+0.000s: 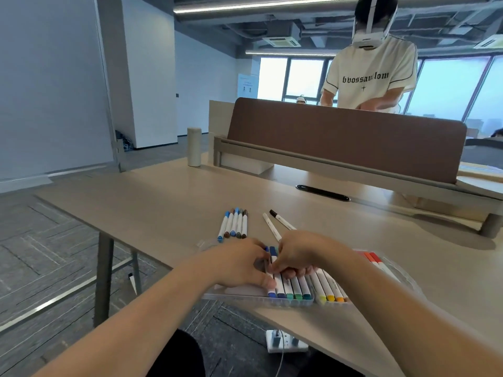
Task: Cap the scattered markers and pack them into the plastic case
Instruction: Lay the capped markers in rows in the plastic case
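A clear plastic case [245, 296] lies at the table's near edge with a row of capped markers [296, 289] in blue, green, yellow and orange. My left hand [239, 265] and my right hand [299, 257] meet over the case's left part; their fingers pinch a blue-capped marker [272, 278] at the row's left end. Several capped markers [234, 224] lie side by side on the table behind the case. Two more markers [277, 224] lie loose to their right, one with a black cap. Red and orange markers [375, 262] show at the case's right side.
A beige cylinder bottle [194, 146] stands at the table's far left. A brown divider panel [345, 142] runs across the back, with a person in a white shirt [370, 77] behind it. A black cable slot [322, 193] sits mid-table. A power strip [285, 341] lies on the floor.
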`<state>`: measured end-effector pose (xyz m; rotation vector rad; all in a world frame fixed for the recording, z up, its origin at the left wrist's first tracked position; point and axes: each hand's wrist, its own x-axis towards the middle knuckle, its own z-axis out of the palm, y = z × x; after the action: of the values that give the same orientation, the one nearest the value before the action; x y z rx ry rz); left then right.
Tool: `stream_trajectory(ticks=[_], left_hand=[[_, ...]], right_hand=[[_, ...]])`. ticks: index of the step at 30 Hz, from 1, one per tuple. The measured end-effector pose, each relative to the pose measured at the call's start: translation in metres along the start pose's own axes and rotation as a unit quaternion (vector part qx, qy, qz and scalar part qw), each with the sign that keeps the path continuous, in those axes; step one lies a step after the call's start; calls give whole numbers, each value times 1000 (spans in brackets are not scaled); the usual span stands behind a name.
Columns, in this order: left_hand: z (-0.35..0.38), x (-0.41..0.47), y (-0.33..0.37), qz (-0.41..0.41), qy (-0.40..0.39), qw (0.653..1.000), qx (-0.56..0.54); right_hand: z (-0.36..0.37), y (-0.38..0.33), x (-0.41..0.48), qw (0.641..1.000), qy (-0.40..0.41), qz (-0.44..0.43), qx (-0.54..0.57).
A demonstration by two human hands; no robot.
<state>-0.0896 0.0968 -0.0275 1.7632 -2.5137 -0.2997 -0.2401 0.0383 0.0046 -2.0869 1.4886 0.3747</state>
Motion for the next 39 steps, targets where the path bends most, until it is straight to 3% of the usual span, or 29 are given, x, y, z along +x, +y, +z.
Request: stream_trajectory(ticks=[4, 8, 11, 15, 26, 39], left_hand=[[-1, 1, -5, -6, -10, 999, -43], [-11, 4, -20, -60, 103, 975, -188], [-25, 3, -42, -98, 185, 951, -226], [-39, 6, -78, -165, 238, 921, -262], [-38, 13, -128, -201, 251, 899, -298], [-34, -4, -120, -198, 249, 899, -300]], right_hand=[[-6, 0, 4, 1000, 2, -4, -5], [-13, -15, 14, 996, 85, -15, -16], [-15, -28, 34, 983, 178, -31, -12], [-15, -54, 63, 976, 206, -61, -39], [-19, -128, 119, 969, 232, -24, -86], [-21, -138, 100, 970, 225, -26, -86]])
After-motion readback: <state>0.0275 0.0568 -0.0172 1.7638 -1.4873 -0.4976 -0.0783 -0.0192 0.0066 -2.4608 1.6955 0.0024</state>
